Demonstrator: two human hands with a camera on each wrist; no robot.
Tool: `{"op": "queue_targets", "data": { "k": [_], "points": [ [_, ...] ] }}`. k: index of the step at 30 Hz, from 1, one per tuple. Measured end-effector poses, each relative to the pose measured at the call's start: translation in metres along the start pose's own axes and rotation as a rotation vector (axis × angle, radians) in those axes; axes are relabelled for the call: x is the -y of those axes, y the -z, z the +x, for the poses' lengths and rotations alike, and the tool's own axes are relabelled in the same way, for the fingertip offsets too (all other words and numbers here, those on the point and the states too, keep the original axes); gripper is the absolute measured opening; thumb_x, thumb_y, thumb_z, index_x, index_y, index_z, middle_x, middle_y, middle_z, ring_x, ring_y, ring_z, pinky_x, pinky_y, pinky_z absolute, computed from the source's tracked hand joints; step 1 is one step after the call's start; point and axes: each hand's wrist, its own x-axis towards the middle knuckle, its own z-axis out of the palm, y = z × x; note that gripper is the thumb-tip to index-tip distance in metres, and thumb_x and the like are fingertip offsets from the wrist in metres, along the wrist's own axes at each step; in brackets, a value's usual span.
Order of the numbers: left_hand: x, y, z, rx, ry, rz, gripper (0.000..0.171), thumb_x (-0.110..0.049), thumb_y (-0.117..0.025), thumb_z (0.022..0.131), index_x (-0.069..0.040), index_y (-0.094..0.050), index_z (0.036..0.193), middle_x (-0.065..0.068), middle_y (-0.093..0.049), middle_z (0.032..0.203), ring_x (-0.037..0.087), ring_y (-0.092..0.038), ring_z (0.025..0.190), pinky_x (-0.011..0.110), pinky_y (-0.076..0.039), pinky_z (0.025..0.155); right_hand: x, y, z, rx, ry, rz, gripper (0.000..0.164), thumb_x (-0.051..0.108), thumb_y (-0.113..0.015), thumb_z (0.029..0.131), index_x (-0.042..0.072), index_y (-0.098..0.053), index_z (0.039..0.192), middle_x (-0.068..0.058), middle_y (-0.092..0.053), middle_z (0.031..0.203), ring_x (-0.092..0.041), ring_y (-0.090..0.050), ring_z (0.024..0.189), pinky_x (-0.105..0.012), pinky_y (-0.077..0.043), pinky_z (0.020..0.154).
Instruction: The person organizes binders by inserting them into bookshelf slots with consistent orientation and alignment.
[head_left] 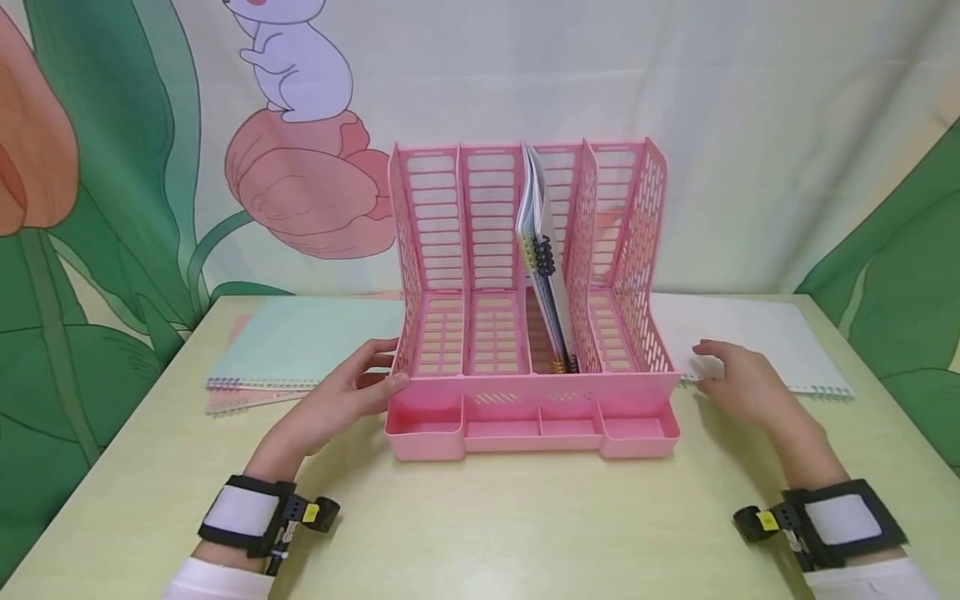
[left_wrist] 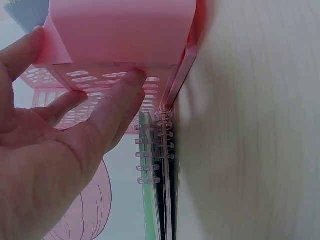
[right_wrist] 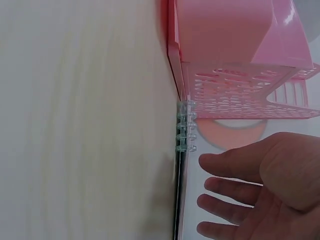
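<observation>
A pink desk file rack [head_left: 532,387] with upright slots and a front tray stands mid-table. My left hand [head_left: 345,392] is at its left side, thumb by the front corner. In the left wrist view the fingers [left_wrist: 117,102] reach fairly straight along the perforated side wall. Two spiral notebooks [head_left: 546,250] lean together in the third slot from the left. My right hand [head_left: 750,387], fingers spread and holding nothing, is apart from the rack, above a white spiral notebook [head_left: 795,346] lying on the right. The right wrist view shows the same hand [right_wrist: 260,190] beside the notebook's rings [right_wrist: 186,127].
Left of the rack, a mint green spiral notebook [head_left: 300,337] lies over a pink one [head_left: 247,402]. The pale wooden table [head_left: 525,525] ends at a patterned cloth backdrop [head_left: 750,167] with flowers and a rabbit. Both wrists wear strapped cameras.
</observation>
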Motion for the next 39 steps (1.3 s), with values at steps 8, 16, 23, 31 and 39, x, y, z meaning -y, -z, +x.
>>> {"op": "queue_targets", "data": {
  "k": [8,16,23,31,39],
  "points": [
    [0.000,0.000,0.000,0.001,0.013,0.003,0.073,-0.045,-0.067,0.099,-0.017,-0.033,0.158,0.017,-0.039,0.154,0.040,-0.044,0.137,0.049,-0.053,0.100,0.000,0.002,0.004,0.045,-0.025,-0.004,0.053,0.005,-0.070,0.093,-0.013,-0.051,0.139,-0.038,-0.043,0.146,-0.057,-0.034,0.136,-0.071,-0.033,0.108],
    [-0.001,0.000,0.000,0.001,0.004,0.005,0.072,-0.044,-0.067,0.099,-0.016,-0.034,0.157,0.017,-0.039,0.153,0.041,-0.044,0.137,0.049,-0.053,0.100,-0.009,0.000,0.003,0.142,0.022,-0.039,0.060,0.004,-0.071,0.092,-0.010,-0.046,0.145,-0.039,-0.031,0.153,-0.059,-0.028,0.140,-0.072,-0.028,0.109],
    [-0.001,-0.001,0.000,0.006,0.004,0.002,0.067,-0.038,-0.065,0.102,-0.017,-0.035,0.157,0.018,-0.039,0.154,0.041,-0.044,0.137,0.050,-0.052,0.100,-0.012,-0.001,0.000,0.169,0.064,-0.050,0.061,0.006,-0.072,0.093,-0.010,-0.046,0.146,-0.040,-0.034,0.152,-0.059,-0.030,0.139,-0.071,-0.029,0.109],
    [-0.001,0.000,0.000,0.000,0.005,0.006,0.072,-0.045,-0.067,0.099,-0.016,-0.034,0.157,0.017,-0.039,0.154,0.041,-0.044,0.137,0.050,-0.053,0.100,-0.009,0.001,0.000,0.166,0.069,-0.066,0.061,0.005,-0.072,0.092,-0.016,-0.045,0.142,-0.041,-0.041,0.146,-0.059,-0.035,0.136,-0.071,-0.032,0.108],
    [0.000,0.001,0.000,0.000,0.003,0.006,0.068,-0.038,-0.065,0.101,-0.015,-0.034,0.157,0.017,-0.039,0.153,0.041,-0.045,0.136,0.049,-0.053,0.100,-0.011,0.002,-0.001,0.148,0.085,-0.097,0.062,0.004,-0.075,0.088,-0.018,-0.047,0.139,-0.042,-0.048,0.138,-0.060,-0.041,0.130,-0.070,-0.036,0.106]
  ]
}}
